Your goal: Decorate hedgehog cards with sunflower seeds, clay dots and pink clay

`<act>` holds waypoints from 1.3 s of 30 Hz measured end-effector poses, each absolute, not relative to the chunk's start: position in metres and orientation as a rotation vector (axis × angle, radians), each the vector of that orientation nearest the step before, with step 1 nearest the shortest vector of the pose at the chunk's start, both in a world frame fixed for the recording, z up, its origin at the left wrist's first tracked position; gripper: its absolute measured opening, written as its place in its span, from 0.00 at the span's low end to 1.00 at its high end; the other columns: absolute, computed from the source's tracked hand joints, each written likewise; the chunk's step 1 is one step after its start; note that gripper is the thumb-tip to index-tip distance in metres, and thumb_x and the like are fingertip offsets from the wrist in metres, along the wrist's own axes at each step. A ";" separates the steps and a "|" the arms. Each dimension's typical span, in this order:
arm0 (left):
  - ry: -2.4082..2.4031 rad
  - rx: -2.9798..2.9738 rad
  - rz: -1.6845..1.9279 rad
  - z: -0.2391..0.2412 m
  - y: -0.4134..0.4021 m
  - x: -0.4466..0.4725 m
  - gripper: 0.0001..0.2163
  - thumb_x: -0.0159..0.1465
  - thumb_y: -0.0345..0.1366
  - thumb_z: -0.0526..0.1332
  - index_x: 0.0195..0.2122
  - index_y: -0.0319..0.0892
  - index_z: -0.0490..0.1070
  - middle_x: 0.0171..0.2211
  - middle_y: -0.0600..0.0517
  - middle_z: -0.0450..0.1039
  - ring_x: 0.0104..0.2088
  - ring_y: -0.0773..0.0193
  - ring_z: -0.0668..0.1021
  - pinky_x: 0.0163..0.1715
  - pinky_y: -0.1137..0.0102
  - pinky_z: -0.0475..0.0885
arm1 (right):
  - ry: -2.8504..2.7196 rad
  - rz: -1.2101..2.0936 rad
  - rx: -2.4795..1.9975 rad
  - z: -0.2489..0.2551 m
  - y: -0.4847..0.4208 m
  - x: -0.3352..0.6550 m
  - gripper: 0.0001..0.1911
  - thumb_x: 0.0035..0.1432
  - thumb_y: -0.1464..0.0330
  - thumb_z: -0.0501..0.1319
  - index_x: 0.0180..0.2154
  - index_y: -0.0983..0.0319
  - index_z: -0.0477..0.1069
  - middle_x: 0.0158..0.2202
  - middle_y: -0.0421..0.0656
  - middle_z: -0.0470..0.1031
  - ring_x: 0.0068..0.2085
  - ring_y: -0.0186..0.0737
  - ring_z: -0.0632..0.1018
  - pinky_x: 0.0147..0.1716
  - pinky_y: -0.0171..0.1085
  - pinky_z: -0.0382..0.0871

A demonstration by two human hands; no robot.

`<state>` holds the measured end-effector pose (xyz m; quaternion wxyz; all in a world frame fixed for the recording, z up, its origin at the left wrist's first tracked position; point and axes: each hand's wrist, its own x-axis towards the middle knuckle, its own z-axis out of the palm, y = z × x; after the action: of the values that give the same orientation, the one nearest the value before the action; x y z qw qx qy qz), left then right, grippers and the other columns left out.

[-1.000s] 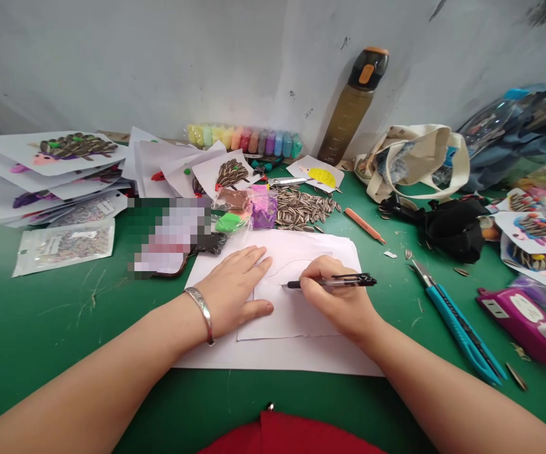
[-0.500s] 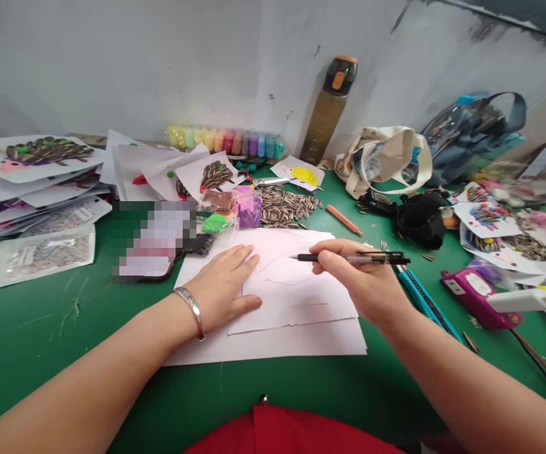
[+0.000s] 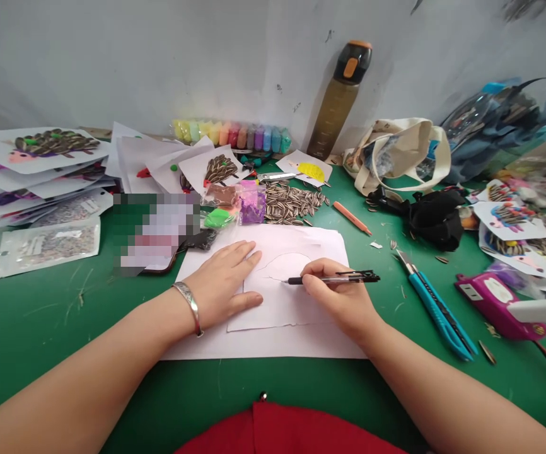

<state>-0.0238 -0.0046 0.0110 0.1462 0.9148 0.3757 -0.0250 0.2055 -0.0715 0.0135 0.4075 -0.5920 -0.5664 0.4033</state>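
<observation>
At the left edge of the frame, a see-through packet [image 3: 48, 247] of many-coloured small grains lies flat on the green desk [image 3: 31, 353]. At upper centre, a clear wrapper [image 3: 232, 135] holds a row of coloured blocks, running from yellow through red and purple to teal. Below it, near the centre, small clear bags hold a purple lump [image 3: 253, 205], a brown lump [image 3: 220, 195] and a green lump [image 3: 219, 218], beside a heap of striped seeds [image 3: 294, 203]. The tinted bottle [image 3: 336, 110] leans at the wall; its fill is hard to tell. At upper right, a cream tote [image 3: 410, 145] contains crumpled clear plastic, and a blue bag [image 3: 514, 135] carries a blue-capped clear bottle.

The left hand [image 3: 226, 280] lies flat, fingers slightly spread, on the left side of the top sheet [image 3: 296, 309]. The right hand [image 3: 342, 302] pinches a black pen [image 3: 343, 278] between thumb and fingers, its tip pointing left at a thin drawn line, between both hands.
</observation>
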 end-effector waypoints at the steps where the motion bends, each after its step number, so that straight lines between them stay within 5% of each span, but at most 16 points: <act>1: 1.080 2.640 -0.042 0.008 -0.004 -0.025 0.34 0.62 0.51 0.57 0.64 0.35 0.57 0.67 0.37 0.50 0.66 0.45 0.54 0.64 0.53 0.53 | -1.446 1.008 -1.493 0.014 -0.072 0.206 0.05 0.55 0.69 0.59 0.29 0.60 0.72 0.28 0.38 0.73 0.31 0.36 0.72 0.31 0.35 0.65; 39: 1.042 2.679 0.059 -0.002 -0.004 -0.030 0.34 0.63 0.55 0.54 0.64 0.38 0.55 0.67 0.39 0.50 0.66 0.47 0.54 0.64 0.55 0.53 | -1.506 0.978 -1.474 0.013 -0.072 0.207 0.07 0.54 0.71 0.58 0.26 0.60 0.71 0.26 0.38 0.71 0.30 0.35 0.71 0.31 0.34 0.64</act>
<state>-0.0301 -0.0036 -0.0020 0.1331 0.9235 0.3592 0.0203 0.2071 -0.0718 0.0134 0.3979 -0.5820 -0.5948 0.3862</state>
